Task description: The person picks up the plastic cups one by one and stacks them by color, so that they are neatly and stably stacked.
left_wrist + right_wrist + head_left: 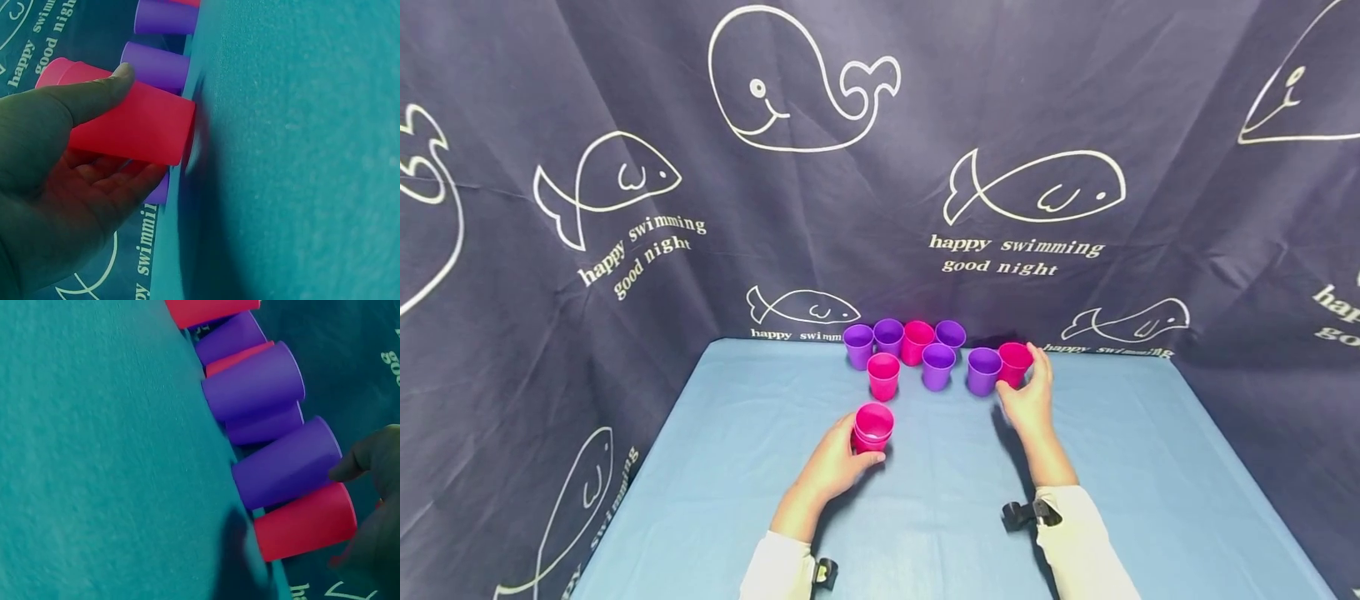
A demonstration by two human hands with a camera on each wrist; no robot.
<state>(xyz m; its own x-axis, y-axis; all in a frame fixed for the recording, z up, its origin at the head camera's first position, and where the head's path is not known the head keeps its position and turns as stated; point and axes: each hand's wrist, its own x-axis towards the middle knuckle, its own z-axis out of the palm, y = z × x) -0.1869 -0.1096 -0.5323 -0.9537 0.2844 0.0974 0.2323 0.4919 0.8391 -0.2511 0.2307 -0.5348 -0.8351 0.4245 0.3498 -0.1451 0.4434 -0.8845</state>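
My left hand (835, 462) grips a pair of nested pink cups (874, 429), thumb on the near side and fingers round the far side. In the left wrist view the doubled rim of the pink cups (140, 122) shows, their base close over the table. My right hand (1030, 400) is spread about a pink cup (1015, 365) at the right end of the group. Its thumb (350, 464) lies by the rims of this pink cup (306, 522) and the neighbouring purple cup (287, 465); the other fingers are on the far side, partly out of sight.
Several purple cups and a pink cup (917, 343) stand upright along the back of the blue table (940, 500). Another pink cup (883, 377) stands just beyond the left hand. A dark curtain (880, 217) with white fish drawings rises behind the table and at both sides.
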